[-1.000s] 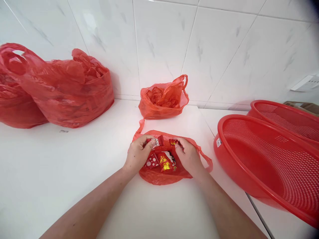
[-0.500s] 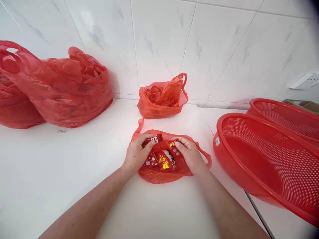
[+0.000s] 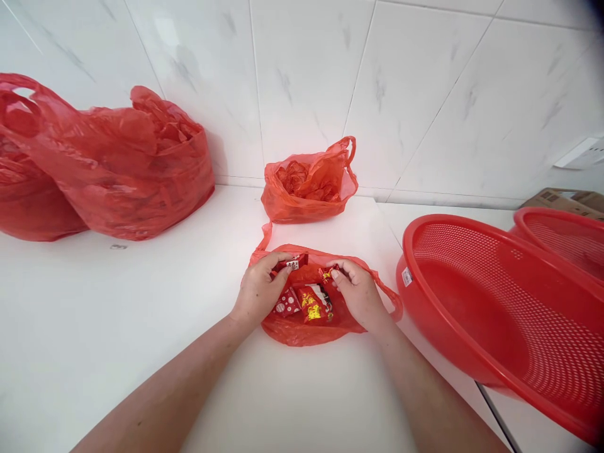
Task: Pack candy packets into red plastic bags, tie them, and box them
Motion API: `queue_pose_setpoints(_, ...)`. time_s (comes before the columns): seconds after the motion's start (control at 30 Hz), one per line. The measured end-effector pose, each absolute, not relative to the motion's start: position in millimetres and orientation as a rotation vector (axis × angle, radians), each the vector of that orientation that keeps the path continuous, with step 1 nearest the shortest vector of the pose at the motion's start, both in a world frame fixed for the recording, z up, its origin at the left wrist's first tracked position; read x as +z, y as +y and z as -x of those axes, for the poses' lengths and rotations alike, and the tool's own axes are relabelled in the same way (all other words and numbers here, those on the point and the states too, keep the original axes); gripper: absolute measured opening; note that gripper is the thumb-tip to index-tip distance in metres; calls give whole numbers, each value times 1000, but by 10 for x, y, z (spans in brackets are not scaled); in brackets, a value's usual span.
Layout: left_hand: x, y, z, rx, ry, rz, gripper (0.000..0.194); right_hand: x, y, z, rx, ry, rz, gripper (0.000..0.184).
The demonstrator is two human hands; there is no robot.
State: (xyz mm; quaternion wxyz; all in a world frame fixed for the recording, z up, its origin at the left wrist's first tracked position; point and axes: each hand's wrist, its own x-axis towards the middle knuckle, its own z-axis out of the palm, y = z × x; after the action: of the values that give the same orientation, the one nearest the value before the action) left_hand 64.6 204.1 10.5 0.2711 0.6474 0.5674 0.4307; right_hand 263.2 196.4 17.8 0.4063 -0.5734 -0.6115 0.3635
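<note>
Rear basket point(image 3: 566, 236) has shifted rightward, away from the front basket point(image 3: 418, 314), while two hands keep hold of packets at an open bag

Since the earlier frame, the rear basket lies farther from the open bag point(image 3: 302, 333), and more of the cardboard box point(image 3: 561, 200) behind it shows. The front basket sits slightly nearer the bag, just to its right. Both hands are almost where they were.

Over the left side of the open bag, the left hand point(image 3: 259, 286) is closed in a pinch, thumb against fingers, on a white-labelled packet point(image 3: 297, 260). Over the bag's right side, the right hand point(image 3: 358, 292) pinches a small gold-marked packet point(image 3: 326, 274) in the same way. Whether either hand touches the bag's rim cannot be told.

Inside the bag, between the hands and nearer the person, lie a dotted packet point(image 3: 287, 304) and a yellow-lettered packet point(image 3: 314, 305), side by side.

Just behind the open bag, a small red bag point(image 3: 304, 211) stands with crumpled red plastic inside. Well to the left are a large red bag point(image 3: 141, 176) and another red bag point(image 3: 33, 211) partly behind it. All these bags rest on the white table point(image 3: 117, 314).
</note>
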Motion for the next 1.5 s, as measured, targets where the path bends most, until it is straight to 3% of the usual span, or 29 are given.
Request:
queue_pose_setpoints(0.17,113,2039,-646,1134,1504,-1930,25,159,1957,-2605,855,-1564,1465,22)
queue_pose_setpoints(0.37,105,2092,-587,863,1591,-2144,26,20,2002,-2640,874,-1616,1569,26)
queue_pose_setpoints(0.5,106,2117,-555,906,1685,-2035,25,-32,2029,-2681,857,-1553,1682,24)
queue_pose_setpoints(0.67,123,2089,-621,1044,1547,-1617,25,20,1982,-2667,960,-1414,1882,38)
queue_pose_setpoints(1.03,107,2116,-690,1123,1240,-1258,32,113,1985,-2573,1269,-1119,1426,33)
queue_pose_setpoints(1.2,53,2098,-656,1106,1357,-1477,40,153,1976,-2571,1266,-1105,1412,29)
queue_pose_setpoints(1.37,133,2018,-630,1095,1430,-2063,24,158,1934,-2569,1163,-1362,1450,16)
queue_pose_setpoints(1.5,218,2054,-604,1160,1301,-2511,24,210,1853,-2532,1039,-1615,1340,14)
